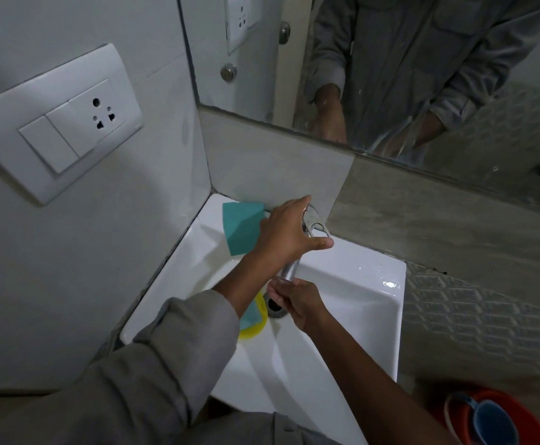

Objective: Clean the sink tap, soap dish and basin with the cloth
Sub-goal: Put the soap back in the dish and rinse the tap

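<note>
Left hand [286, 231]: arm extended forward, sleeve pushed up forearm, fingers and thumb curved in grasp. Right hand [297, 300]: lower, forearm bare, fingers loosely cupped, palm up.

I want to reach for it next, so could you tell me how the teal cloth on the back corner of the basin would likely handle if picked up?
The teal cloth lies flat with a crease, so it would probably flop and drape, and it looks thin, likely light. Resting on the glossy basin rim, it may slide when pushed.
</note>
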`<action>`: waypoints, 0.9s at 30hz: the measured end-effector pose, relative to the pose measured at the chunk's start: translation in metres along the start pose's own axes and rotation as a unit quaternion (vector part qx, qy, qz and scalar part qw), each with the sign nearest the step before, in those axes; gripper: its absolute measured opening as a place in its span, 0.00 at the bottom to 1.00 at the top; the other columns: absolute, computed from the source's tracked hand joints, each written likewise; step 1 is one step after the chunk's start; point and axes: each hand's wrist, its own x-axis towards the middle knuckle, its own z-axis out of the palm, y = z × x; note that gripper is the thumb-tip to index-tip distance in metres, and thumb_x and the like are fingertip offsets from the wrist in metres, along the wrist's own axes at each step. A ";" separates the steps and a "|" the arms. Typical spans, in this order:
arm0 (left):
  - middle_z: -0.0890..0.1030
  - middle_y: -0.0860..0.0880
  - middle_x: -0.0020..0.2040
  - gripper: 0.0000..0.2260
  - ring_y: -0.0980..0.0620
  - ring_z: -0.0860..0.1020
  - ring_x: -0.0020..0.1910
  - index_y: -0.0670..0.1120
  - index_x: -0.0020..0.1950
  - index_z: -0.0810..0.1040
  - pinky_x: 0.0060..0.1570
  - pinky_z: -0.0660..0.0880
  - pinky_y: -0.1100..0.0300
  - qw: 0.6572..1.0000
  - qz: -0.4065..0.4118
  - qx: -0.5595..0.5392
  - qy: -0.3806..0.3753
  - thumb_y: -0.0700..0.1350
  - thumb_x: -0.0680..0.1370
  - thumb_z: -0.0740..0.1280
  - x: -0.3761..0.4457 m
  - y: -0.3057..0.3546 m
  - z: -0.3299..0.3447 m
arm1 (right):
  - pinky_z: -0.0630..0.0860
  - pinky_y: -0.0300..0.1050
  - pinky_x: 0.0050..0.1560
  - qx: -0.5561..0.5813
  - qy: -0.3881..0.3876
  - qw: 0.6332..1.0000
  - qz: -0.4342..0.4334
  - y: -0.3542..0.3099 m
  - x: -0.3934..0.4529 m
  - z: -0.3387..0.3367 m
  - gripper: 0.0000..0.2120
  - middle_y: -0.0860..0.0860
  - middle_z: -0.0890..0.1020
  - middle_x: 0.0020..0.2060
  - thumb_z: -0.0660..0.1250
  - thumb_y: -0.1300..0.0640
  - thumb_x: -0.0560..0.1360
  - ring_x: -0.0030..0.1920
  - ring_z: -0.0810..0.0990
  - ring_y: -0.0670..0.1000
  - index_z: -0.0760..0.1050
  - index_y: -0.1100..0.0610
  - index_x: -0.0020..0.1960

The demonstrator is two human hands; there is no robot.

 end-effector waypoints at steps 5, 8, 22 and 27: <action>0.69 0.47 0.74 0.45 0.46 0.69 0.71 0.47 0.78 0.57 0.66 0.70 0.44 1.000 -0.001 0.001 -0.024 0.58 0.68 0.76 -0.001 0.004 -0.002 | 0.77 0.39 0.40 -0.002 0.007 1.000 -0.004 0.001 0.001 -0.002 0.07 0.56 0.83 0.31 0.64 0.72 0.75 0.35 0.77 0.54 0.79 0.66 0.42; 0.69 0.46 0.74 0.46 0.46 0.69 0.71 0.47 0.78 0.57 0.66 0.70 0.45 0.999 -0.007 0.010 -0.032 0.59 0.68 0.75 0.000 0.005 -0.004 | 0.77 0.40 0.39 -0.012 0.012 1.000 -0.006 0.002 0.000 -0.004 0.05 0.57 0.82 0.30 0.66 0.70 0.74 0.34 0.74 0.55 0.78 0.66 0.40; 0.72 0.45 0.67 0.36 0.42 0.71 0.66 0.44 0.71 0.65 0.64 0.70 0.43 0.990 0.019 0.134 -0.034 0.50 0.67 0.74 0.000 0.023 -0.004 | 0.79 0.41 0.37 -0.116 0.033 0.992 -0.027 0.003 0.004 -0.008 0.11 0.56 0.83 0.29 0.66 0.71 0.73 0.31 0.79 0.54 0.79 0.62 0.34; 0.62 0.50 0.77 0.40 0.52 0.65 0.74 0.49 0.77 0.62 0.70 0.63 0.62 0.986 0.063 0.039 -0.149 0.37 0.68 0.74 0.009 0.007 -0.033 | 0.76 0.38 0.26 -0.386 0.094 0.910 -0.118 -0.005 -0.005 -0.016 0.08 0.51 0.80 0.21 0.71 0.65 0.65 0.22 0.79 0.48 0.79 0.58 0.28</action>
